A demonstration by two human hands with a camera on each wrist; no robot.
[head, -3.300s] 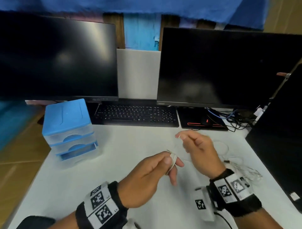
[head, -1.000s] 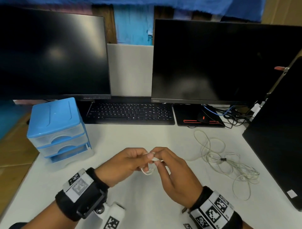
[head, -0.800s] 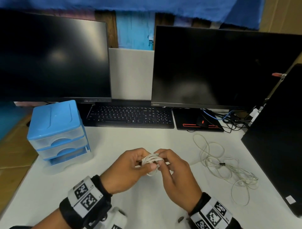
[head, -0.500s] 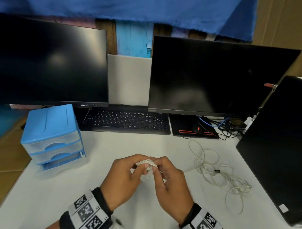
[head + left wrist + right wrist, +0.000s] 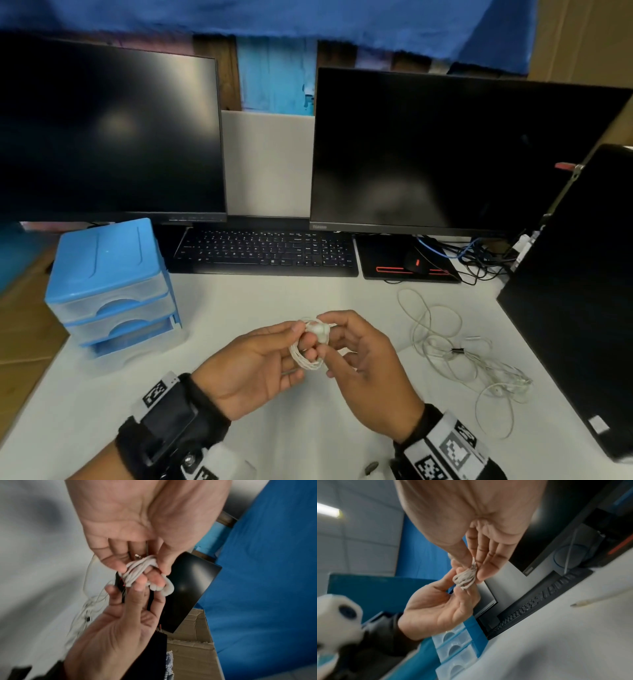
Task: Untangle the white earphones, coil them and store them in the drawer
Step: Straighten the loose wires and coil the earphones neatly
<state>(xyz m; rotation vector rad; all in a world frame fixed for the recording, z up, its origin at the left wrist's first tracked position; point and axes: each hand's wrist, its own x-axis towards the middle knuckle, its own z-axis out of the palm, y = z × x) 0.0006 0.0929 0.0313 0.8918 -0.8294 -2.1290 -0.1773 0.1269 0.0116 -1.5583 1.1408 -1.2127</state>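
A small coil of white earphone cable (image 5: 310,356) is held above the white desk (image 5: 239,305) between both hands. My left hand (image 5: 301,342) has the loops wound around its fingers, thumb pressed on them; the left wrist view shows the coil (image 5: 135,572) across the left hand (image 5: 145,574). My right hand (image 5: 325,342) pinches the bundle from the right. In the right wrist view the right hand (image 5: 475,569) pinches the coil (image 5: 464,578) between thumb and forefinger. The blue three-drawer unit (image 5: 109,284) stands at the desk's left.
A loose tangle of thin white cable (image 5: 455,353) lies on the desk right of my hands. A keyboard (image 5: 267,253), a mouse on its pad (image 5: 411,263) and two dark monitors (image 5: 445,154) line the back. A black panel (image 5: 575,291) borders the right edge.
Three seconds ago my hands were apart, cable on the left fingers. Over the last second they stay together on the coil, and the loops have become a tighter bundle.
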